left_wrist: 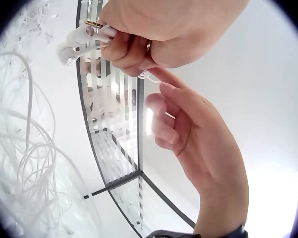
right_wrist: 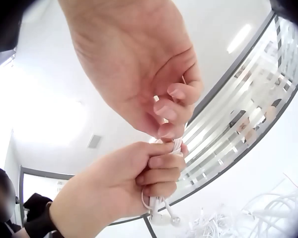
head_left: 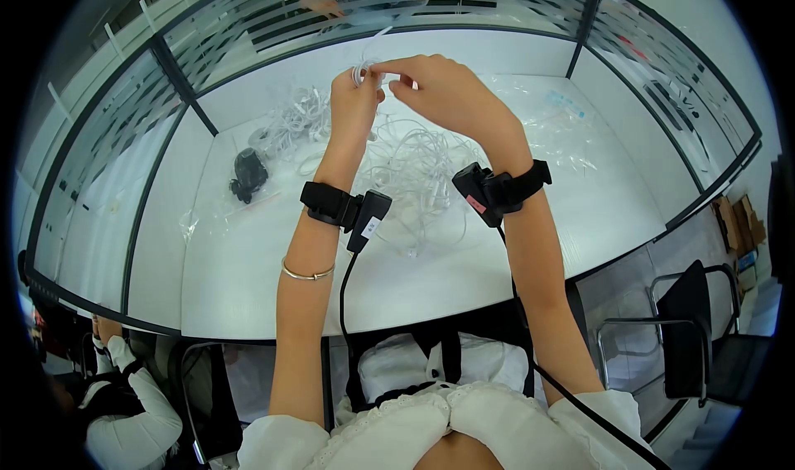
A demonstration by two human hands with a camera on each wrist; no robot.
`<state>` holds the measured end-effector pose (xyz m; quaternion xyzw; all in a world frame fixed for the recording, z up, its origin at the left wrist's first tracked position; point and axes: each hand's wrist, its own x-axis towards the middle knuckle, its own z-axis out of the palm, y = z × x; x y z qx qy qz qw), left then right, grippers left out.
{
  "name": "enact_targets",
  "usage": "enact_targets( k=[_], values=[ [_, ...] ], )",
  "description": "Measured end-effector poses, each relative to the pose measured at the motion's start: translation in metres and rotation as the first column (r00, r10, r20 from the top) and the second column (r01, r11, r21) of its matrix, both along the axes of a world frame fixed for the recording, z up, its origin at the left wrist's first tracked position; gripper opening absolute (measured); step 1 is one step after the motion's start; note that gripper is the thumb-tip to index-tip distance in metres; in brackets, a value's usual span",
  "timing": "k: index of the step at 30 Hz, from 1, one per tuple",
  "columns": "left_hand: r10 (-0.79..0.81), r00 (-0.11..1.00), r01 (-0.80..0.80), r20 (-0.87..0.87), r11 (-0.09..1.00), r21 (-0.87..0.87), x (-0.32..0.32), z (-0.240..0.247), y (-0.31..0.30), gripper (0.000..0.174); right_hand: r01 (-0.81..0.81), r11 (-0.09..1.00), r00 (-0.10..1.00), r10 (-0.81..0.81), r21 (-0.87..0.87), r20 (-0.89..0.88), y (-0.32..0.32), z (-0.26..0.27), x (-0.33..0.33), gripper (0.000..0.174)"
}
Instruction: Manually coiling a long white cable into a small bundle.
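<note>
My left hand (head_left: 354,101) grips a small coil of white earphone cable (right_wrist: 177,145), raised over the far side of the table. White earbuds (left_wrist: 68,55) hang out of the little-finger side of this fist. Close above it, my right hand (head_left: 451,93) pinches a loop of the same cable (left_wrist: 150,77) with thumb and index finger, its other fingers loosely bent. Part of the coil is hidden inside the left fist. Below the hands, a loose tangle of white earphone cables (head_left: 422,159) spreads across the white table (head_left: 240,279).
Bundled white cables (head_left: 298,118) lie at the back left, with a black object (head_left: 248,174) in front of them. Clear plastic bags (head_left: 559,110) cover part of the right side. Glass-topped partitions (head_left: 373,43) enclose the table; a black chair (head_left: 691,329) stands at right.
</note>
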<state>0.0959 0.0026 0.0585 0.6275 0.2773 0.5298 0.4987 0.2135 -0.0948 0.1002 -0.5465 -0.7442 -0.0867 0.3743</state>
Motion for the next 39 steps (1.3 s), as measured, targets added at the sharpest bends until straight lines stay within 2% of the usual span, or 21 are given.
enact_targets(
  k=[3,6,9,12,22,24,27,33,36,39],
  values=[
    [0.017,1.000,-0.017,0.002,1.000,0.018,0.001,0.001,0.000,0.025,0.046,0.999,0.999,-0.047,0.009,0.018,0.001,-0.006,-0.010,0.034],
    [0.108,0.994,-0.110,0.030,0.991,0.075,0.002,-0.003,0.007,0.027,0.088,0.995,0.996,-0.088,0.045,0.012,0.007,-0.009,-0.022,0.034],
    [0.123,0.985,-0.142,0.124,0.978,0.154,0.000,0.003,0.005,0.028,0.136,0.990,0.990,-0.137,0.045,0.035,0.005,-0.006,-0.035,0.035],
    [0.123,0.979,-0.147,0.165,0.979,0.140,-0.002,0.007,0.005,0.027,0.137,0.966,0.990,-0.139,0.218,-0.004,0.012,-0.012,-0.040,0.020],
    [-0.163,0.977,0.154,0.140,0.986,0.069,0.004,0.014,-0.012,0.020,0.201,0.946,0.974,-0.164,0.254,-0.158,0.022,-0.010,-0.018,0.021],
    [-0.175,0.973,0.166,0.152,0.984,0.068,0.006,0.016,-0.017,0.019,0.180,0.950,0.970,-0.127,0.256,-0.209,0.027,-0.011,-0.010,0.022],
    [-0.199,0.971,0.191,0.130,0.979,0.073,0.004,0.018,-0.018,0.019,0.161,0.981,0.944,-0.122,0.105,-0.307,0.025,-0.005,-0.007,0.021],
    [-0.272,0.962,0.271,0.015,0.960,0.067,-0.006,0.019,-0.011,0.020,0.086,0.990,0.939,-0.042,0.115,-0.342,0.033,-0.008,0.007,0.023],
    [-0.306,0.952,0.306,-0.020,0.951,0.045,-0.008,0.023,-0.018,0.017,0.031,0.998,0.933,-0.013,0.046,-0.360,0.033,-0.008,0.011,0.023],
    [-0.338,0.938,0.341,-0.080,0.940,0.027,-0.012,0.024,-0.016,0.017,0.046,0.998,0.940,-0.025,0.053,-0.340,0.032,-0.011,0.011,0.024]
  ],
)
